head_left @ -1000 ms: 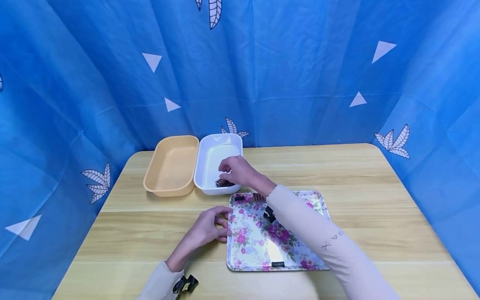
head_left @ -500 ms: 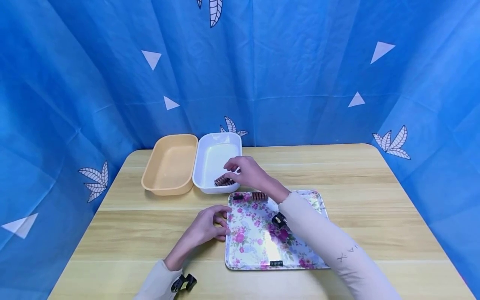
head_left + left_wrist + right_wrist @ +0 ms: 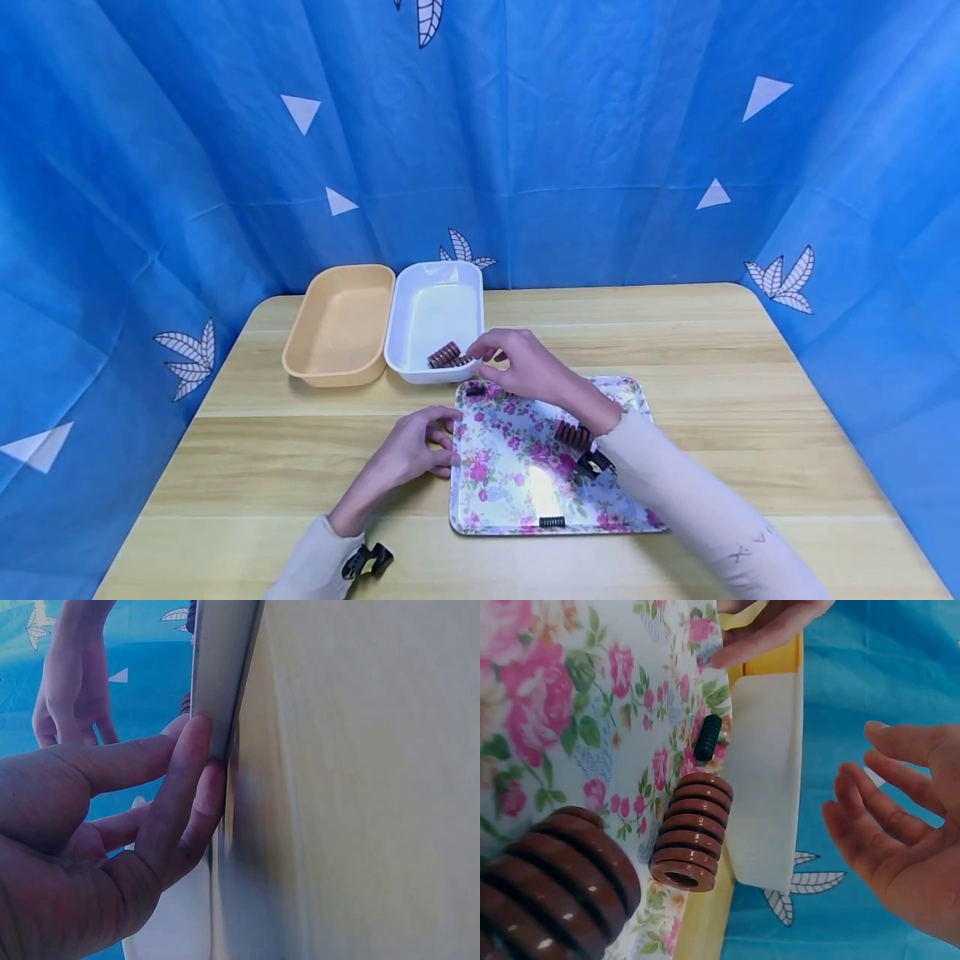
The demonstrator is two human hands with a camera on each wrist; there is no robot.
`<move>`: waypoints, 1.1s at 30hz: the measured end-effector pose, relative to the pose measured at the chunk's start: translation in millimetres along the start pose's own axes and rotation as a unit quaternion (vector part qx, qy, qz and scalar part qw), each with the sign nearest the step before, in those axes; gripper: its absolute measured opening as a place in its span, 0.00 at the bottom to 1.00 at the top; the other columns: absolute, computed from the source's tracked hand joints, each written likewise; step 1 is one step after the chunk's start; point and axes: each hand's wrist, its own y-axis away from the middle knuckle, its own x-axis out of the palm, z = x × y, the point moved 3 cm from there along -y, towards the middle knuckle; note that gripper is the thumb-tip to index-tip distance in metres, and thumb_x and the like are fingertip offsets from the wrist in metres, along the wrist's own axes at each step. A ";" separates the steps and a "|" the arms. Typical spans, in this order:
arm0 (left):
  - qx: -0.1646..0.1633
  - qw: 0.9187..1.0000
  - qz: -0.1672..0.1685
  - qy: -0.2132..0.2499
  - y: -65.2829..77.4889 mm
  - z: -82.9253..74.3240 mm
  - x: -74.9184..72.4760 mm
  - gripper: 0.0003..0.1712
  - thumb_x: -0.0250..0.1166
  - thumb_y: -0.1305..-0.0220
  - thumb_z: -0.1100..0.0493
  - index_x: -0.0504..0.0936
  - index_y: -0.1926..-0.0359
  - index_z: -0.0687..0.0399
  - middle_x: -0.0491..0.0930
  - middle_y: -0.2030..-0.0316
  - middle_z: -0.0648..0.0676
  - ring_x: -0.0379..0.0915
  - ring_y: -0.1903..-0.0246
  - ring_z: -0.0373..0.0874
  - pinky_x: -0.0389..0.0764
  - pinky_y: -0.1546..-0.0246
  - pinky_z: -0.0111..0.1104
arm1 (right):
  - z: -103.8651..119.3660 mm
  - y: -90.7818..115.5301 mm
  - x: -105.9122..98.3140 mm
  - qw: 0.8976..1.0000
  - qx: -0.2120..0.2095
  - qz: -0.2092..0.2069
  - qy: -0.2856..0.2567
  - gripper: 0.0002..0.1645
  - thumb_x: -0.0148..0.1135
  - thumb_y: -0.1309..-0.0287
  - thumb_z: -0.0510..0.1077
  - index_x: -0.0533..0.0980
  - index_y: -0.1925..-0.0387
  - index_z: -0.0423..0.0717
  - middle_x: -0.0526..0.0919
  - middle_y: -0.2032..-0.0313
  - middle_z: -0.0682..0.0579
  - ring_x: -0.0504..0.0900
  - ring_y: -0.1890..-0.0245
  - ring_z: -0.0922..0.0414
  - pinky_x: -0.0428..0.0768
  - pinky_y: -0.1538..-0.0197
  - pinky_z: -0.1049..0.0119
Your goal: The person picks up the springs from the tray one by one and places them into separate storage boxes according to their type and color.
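My left hand grips the left rim of the floral tray; in the left wrist view its fingertips lie on the tray's edge. My right hand, fingers loosely bent and holding nothing, hovers between the tray's far edge and the white bin. Brown coil springs lie in that bin's near end. On the tray are a brown spring largely hidden under the right hand in the head view, another brown spring by the right wrist, and small dark springs at the far left and front edge.
An orange bin stands against the white bin's left side. Both sit at the back of the wooden table, before a blue curtain. Each wrist bears a black strap mount.
My right hand has drawn back from over the white bin towards the right and nearer, uncovering brown springs in the bin. The left hand has stayed at the tray's rim.
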 end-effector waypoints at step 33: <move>-0.001 1.000 0.004 -0.001 1.0 -0.6 -0.5 0.36 0.73 0.48 0.79 0.75 0.37 0.69 0.77 0.56 0.63 0.80 0.67 0.47 0.91 0.71 0.40 | 21.1 99.7 -8.4 0.999 -0.006 -0.018 -0.026 0.15 0.68 0.32 0.45 0.82 0.45 0.54 0.86 0.50 0.58 0.85 0.50 0.56 0.88 0.48 0.50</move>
